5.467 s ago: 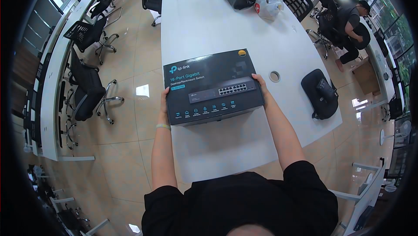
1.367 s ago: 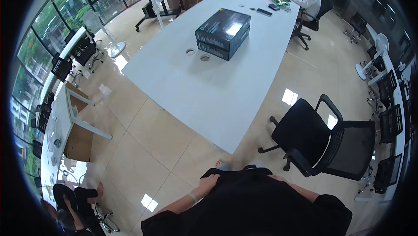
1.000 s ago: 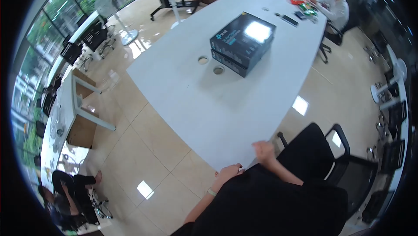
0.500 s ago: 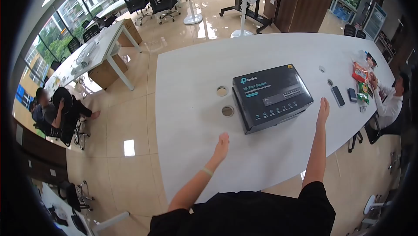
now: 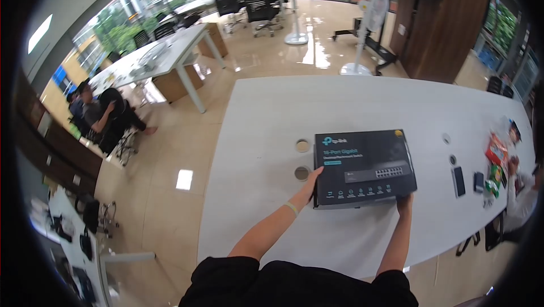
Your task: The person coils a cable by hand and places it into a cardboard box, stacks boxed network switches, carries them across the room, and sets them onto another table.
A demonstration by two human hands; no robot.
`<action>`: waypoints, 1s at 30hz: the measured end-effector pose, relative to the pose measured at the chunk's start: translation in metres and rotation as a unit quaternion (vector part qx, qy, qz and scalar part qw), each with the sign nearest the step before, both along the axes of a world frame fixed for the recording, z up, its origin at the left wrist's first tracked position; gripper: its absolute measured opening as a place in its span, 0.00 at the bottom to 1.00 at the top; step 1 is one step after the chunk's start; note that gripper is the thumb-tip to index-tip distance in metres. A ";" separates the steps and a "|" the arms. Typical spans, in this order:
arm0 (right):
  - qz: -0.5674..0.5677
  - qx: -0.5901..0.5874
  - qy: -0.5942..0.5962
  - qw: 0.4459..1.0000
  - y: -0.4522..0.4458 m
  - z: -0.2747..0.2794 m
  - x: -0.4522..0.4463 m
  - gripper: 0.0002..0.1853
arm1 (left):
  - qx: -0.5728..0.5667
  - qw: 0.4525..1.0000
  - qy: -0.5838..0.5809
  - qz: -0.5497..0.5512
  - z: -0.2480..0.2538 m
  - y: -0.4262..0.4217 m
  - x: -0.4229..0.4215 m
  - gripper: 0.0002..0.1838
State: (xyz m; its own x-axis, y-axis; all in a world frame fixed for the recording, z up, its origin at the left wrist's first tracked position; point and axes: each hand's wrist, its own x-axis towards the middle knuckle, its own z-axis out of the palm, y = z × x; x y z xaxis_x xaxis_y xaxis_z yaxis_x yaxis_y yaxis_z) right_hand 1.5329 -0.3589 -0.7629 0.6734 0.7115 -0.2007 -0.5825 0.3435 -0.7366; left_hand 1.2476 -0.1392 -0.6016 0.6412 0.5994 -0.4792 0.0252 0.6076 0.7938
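A black tp-link box (image 5: 362, 165), labelled as a 16-port Gigabit network switch, is between my two hands over the white table (image 5: 255, 137). My left hand (image 5: 310, 187) presses its left side, with the thumb near the top edge. At the near right corner, my right hand (image 5: 404, 202) grips the box, its fingers partly hidden beneath or behind it. Whether the box rests on the table or is slightly raised, I cannot tell. Two round cable holes, the upper one (image 5: 302, 146) and the lower one (image 5: 302, 173), lie just left of the box.
At the table's right are a dark phone (image 5: 458, 181), a small dark case (image 5: 479, 182), a red snack bag (image 5: 497, 149) and a green one (image 5: 494, 178). A person in a white sleeve (image 5: 521, 199) sits there. Another person (image 5: 96, 111) sits at far left. A white fan (image 5: 374, 15) stands behind the table.
Both hands have moved from apart to gripping the box's sides. The box has turned, so its front edge lies more level across my view. The head view has shifted.
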 end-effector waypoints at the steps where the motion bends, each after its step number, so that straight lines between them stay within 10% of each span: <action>1: 0.008 0.008 0.007 1.000 -0.007 0.005 -0.002 0.26 | -0.014 1.000 0.008 0.001 0.005 -0.002 -0.001 0.32; 11: 0.113 -0.090 0.002 0.990 -0.047 0.017 0.004 0.26 | 0.011 0.997 -0.009 -0.075 0.046 0.013 -0.006 0.31; 24: 0.209 -0.130 0.009 0.969 -0.014 0.094 0.027 0.26 | 0.127 0.987 0.091 0.045 0.074 -0.027 -0.036 0.39; 26: 0.225 -0.116 0.013 0.967 -0.015 0.097 0.013 0.26 | -0.014 0.985 0.118 0.122 0.109 -0.019 -0.061 0.38; 30: 0.270 -0.086 0.016 0.959 0.009 0.108 -0.012 0.26 | 0.014 0.986 0.014 0.167 0.057 0.025 -0.086 0.37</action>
